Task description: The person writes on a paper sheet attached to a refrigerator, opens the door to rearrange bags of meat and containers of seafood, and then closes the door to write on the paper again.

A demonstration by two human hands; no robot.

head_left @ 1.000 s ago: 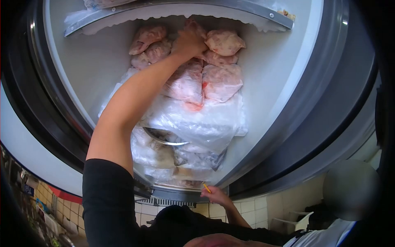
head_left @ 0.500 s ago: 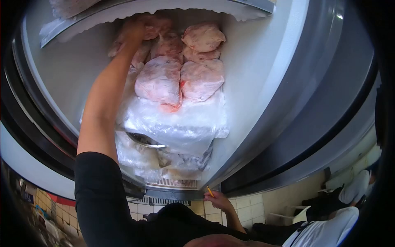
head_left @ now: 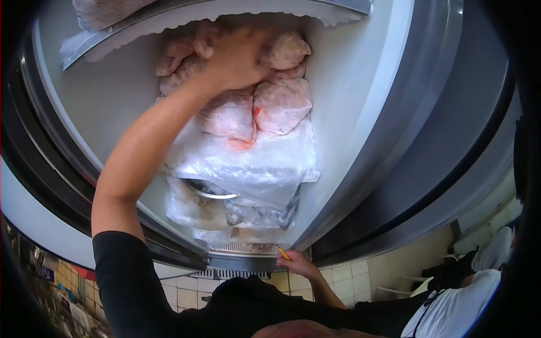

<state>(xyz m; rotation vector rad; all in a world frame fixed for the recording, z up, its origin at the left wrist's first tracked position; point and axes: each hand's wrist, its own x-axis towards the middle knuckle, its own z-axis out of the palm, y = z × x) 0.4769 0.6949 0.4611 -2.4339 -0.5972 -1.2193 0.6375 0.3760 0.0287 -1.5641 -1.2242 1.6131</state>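
My left hand (head_left: 239, 59) is deep in the freezer, over plastic bags of frozen pink meat. Motion blurs its fingers, which point toward the back beside a rounded bag of meat (head_left: 286, 52). Nearer me lie two more bags of meat, one on the left (head_left: 228, 117) partly under my wrist, the other on the right (head_left: 283, 107). They rest on a frosty clear plastic sheet (head_left: 242, 163) with a red stain. Down by the freezer's front edge, my right hand (head_left: 300, 265) pinches a yellow pencil (head_left: 283, 253), its point toward the freezer.
A frosted shelf edge (head_left: 214, 10) overhangs the meat. Below the sheet sit a metal bowl rim (head_left: 211, 194) and more plastic-wrapped packages (head_left: 197, 209). The grey open door (head_left: 434, 152) stands to the right. Behind me at lower right is a person in a white top (head_left: 462, 307).
My left hand has moved right, from the bags at the back left to those in the middle. My right hand, still with the pencil, has shifted only slightly.
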